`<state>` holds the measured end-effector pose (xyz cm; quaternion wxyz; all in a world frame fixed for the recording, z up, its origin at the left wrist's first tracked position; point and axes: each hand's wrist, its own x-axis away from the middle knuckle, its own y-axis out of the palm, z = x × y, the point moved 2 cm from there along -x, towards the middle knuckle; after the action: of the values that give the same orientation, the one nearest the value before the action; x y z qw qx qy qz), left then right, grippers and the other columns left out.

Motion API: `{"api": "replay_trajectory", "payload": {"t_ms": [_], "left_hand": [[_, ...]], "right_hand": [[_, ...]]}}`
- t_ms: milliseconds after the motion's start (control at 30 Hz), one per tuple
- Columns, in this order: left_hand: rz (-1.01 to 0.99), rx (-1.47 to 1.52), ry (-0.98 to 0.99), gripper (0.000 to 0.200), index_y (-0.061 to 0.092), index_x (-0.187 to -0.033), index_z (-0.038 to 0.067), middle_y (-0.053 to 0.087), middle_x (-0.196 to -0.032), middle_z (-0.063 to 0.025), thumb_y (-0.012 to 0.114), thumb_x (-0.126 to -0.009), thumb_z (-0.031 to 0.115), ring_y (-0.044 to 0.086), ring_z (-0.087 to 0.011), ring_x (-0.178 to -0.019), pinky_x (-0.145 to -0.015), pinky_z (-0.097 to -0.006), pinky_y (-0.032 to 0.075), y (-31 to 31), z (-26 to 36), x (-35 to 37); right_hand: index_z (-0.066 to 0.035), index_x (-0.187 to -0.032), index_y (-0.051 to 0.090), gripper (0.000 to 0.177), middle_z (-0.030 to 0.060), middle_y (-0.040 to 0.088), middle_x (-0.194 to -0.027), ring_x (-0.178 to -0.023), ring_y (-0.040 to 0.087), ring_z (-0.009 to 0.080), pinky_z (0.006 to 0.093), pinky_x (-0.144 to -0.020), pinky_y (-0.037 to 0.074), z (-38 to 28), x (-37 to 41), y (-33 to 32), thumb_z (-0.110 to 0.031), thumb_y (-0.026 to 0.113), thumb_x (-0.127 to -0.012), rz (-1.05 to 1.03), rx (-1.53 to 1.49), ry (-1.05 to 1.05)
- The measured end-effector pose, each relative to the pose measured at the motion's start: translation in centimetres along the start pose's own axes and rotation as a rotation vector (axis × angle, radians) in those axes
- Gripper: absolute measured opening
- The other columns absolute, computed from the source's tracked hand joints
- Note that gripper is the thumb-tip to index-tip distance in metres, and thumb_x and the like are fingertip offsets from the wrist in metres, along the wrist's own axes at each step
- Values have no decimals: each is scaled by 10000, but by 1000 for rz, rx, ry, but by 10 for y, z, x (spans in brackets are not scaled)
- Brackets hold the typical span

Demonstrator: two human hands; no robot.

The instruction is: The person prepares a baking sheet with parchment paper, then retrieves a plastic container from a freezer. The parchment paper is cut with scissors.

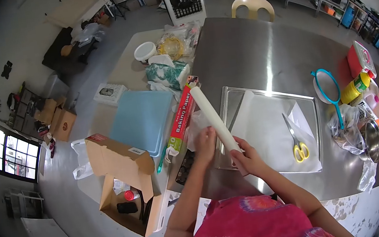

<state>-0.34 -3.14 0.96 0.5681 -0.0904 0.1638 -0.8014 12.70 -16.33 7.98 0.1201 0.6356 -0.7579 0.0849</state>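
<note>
A white roll of paper is held at a slant above the steel table. My right hand is closed around its lower end. My left hand is beside the roll, its fingers curled at a loose edge of thin paper. Left of the roll lies a red and green baking paper box. To the right, a sheet of white paper lines a metal tray, and scissors with yellow handles rest on that sheet.
A blue lid and an open cardboard box are on the left. Tissues lie farther back. A blue strainer, a metal bowl and bottles stand at the right. A chair is behind the table.
</note>
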Motion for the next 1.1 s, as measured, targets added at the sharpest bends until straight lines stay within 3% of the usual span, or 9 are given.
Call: {"api": "replay_trajectory", "payload": {"t_ms": [33,100,233,300,433,567,633,833,1100], "left_hand": [[153,-455,252,481,507,-1133,45,525,-1042,-193,630,-795,366,496,-294,-1029,-893,-421,368,-18,8,1],[312,-914,131,541,525,-1135,90,539,-1016,-192,713,-689,332,494,-317,-1037,-908,-455,354,-57,35,1],[322,-913,56,579,537,-1133,110,578,-957,-171,758,-629,291,542,-335,-968,-875,-451,397,-94,-3,-24],[-2,-691,-204,633,503,-1176,79,590,-993,-147,766,-630,260,585,-332,-904,-798,-428,462,-99,-12,-42],[19,302,-306,590,448,-1164,-56,617,-942,-121,723,-743,252,628,-227,-845,-686,-313,512,-87,22,-56],[-55,899,-385,410,499,-1098,-6,627,-898,-96,659,-821,251,638,-145,-737,-585,-240,517,-68,67,-71],[-53,978,-393,360,514,-1063,11,626,-888,-78,648,-831,251,637,-142,-715,-566,-234,513,-59,84,-71],[6,1021,-380,409,476,-1115,41,604,-927,-69,664,-820,254,623,-151,-761,-596,-256,510,-40,86,-75],[111,803,-333,803,184,-1301,79,507,-1078,-120,748,-740,191,578,-198,-876,-678,-351,494,-6,100,-18]], "right_hand": [[-40,-1353,328,540,118,551,-1036,-737,590,141,265,-621,493,-2,4,-2,-213,536,-885,7,4,-1],[-34,-1346,343,530,109,557,-1034,-715,579,129,260,-613,485,-2,10,-11,-201,536,-881,32,0,64],[-35,-1350,347,531,99,560,-1043,-708,574,122,254,-611,479,12,23,-22,-196,536,-880,70,-9,37],[-40,-1353,354,532,94,562,-1045,-710,567,113,246,-628,471,14,30,-24,-189,543,-878,54,5,61],[-38,-1352,359,540,88,563,-1032,-756,562,105,241,-648,463,1,56,-24,-175,564,-872,28,-44,76],[-54,-1334,387,527,100,578,-1015,-818,569,136,240,-658,465,0,73,-27,-152,587,-857,16,139,-281],[-81,-1320,408,521,135,575,-1015,-782,596,198,258,-629,490,-12,80,-27,-164,599,-843,92,439,-490],[-66,-1307,421,522,158,569,-1003,-690,612,240,288,-624,500,-23,98,-34,-195,602,-834,205,769,-353],[-13,-1288,435,518,144,592,-946,-678,599,190,274,-639,478,-40,77,-36,-231,596,-846,92,313,-138]]}}
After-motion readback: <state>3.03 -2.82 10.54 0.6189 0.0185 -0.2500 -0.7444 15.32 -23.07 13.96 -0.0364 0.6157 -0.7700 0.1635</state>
